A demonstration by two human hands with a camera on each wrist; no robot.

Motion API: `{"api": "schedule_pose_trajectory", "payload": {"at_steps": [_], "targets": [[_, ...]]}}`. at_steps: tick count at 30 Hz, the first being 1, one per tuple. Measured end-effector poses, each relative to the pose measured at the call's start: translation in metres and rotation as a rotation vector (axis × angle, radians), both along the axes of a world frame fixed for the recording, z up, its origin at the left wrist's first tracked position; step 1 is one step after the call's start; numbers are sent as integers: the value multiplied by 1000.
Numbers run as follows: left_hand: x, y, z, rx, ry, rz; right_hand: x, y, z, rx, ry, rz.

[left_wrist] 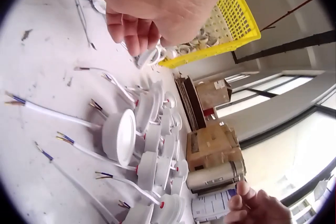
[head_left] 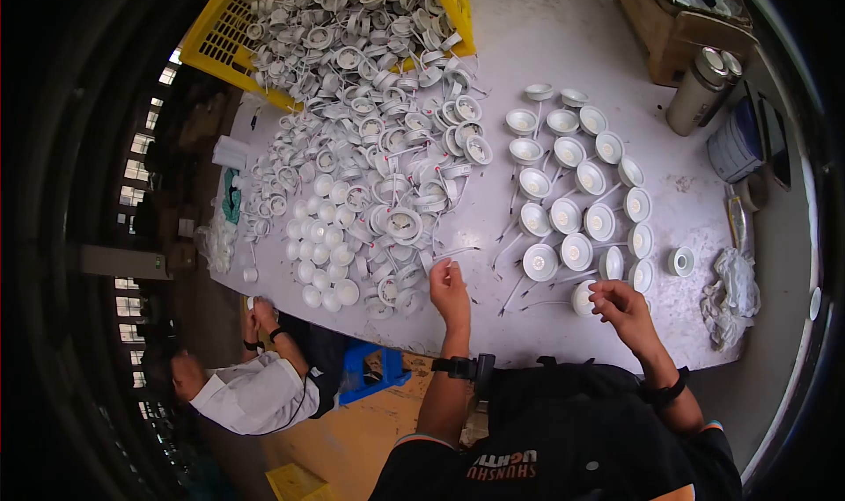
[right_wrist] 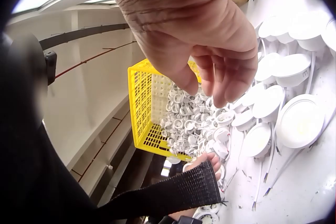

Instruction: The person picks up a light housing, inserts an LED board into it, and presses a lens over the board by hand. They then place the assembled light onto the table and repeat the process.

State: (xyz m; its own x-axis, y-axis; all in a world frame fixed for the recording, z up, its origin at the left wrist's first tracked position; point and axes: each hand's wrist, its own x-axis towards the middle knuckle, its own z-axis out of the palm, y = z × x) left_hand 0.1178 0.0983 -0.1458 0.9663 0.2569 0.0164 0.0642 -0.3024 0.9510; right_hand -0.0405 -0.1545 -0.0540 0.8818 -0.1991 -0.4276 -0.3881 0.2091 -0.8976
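My left hand [head_left: 445, 270] hovers over the table's front edge and pinches a white ring lamp fixture [left_wrist: 151, 56] with curled fingers [left_wrist: 131, 32], at the rim of a large pile of like fixtures [head_left: 370, 140]. Over the same front edge my right hand [head_left: 604, 297] hangs with loosely curled fingers [right_wrist: 226, 85] and nothing between them, beside a white round lamp [head_left: 582, 299]. That lamp ends several neat rows of wired lamps [head_left: 572, 202], which show from the side in the left wrist view [left_wrist: 118, 137].
A yellow crate [head_left: 207, 39] spills fixtures at the back. At the right stand a cardboard box [head_left: 669, 26], a steel flask [head_left: 695, 92], a tin [head_left: 735, 145], a tape roll [head_left: 680, 261] and a rag [head_left: 732, 292]. Another person [head_left: 255, 391] crouches by a blue stool [head_left: 374, 369].
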Motion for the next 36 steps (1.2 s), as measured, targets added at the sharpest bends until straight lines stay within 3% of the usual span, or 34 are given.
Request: {"api": "schedule_pose_trajectory", "payload": {"at_steps": [2,4,6,11,13,14,16,17,19,20,22,23,26,27,29,30,33,35,36], "targets": [[14,44,-41,88,-39,157,-1,2,-1,3,-9,18],[21,56,-35,124,-22,215,-1,5,4,-7,-28,41],[24,60,-22,-77,308,21,-2,9,8,-14,-41,67],[2,62,36,145,190,-21,-11,10,18,-36,-59,54],[-17,59,73,406,108,-174,-14,10,12,31,-65,73],[-28,56,93,400,108,-182,-12,14,14,50,-69,101],[-48,39,125,93,102,-455,-8,21,23,-11,-128,161],[-59,30,134,77,106,-487,-7,26,27,-35,-229,173],[-73,17,149,-100,-9,-849,-4,35,45,-43,-349,185],[-76,10,152,-109,-10,-866,-5,33,48,-55,-346,170],[-82,-4,155,-152,-66,-1003,-9,27,53,391,-300,341],[-86,-13,154,-160,-68,-1015,-12,27,55,382,-300,330],[-99,-47,165,-471,242,-795,-20,31,58,118,-577,113],[-100,-49,158,-472,238,-815,-21,30,60,106,-584,98],[-105,-46,140,-455,289,-944,-25,30,69,-422,-652,7],[-107,-49,154,-240,175,-1079,-27,29,77,-602,-654,44],[-115,-60,151,-55,76,-1052,-31,38,74,-695,-601,32],[-120,-65,145,-149,123,-995,-32,37,76,-730,-607,30],[-121,-66,144,-233,176,-925,-33,37,82,-573,-619,3]]}}
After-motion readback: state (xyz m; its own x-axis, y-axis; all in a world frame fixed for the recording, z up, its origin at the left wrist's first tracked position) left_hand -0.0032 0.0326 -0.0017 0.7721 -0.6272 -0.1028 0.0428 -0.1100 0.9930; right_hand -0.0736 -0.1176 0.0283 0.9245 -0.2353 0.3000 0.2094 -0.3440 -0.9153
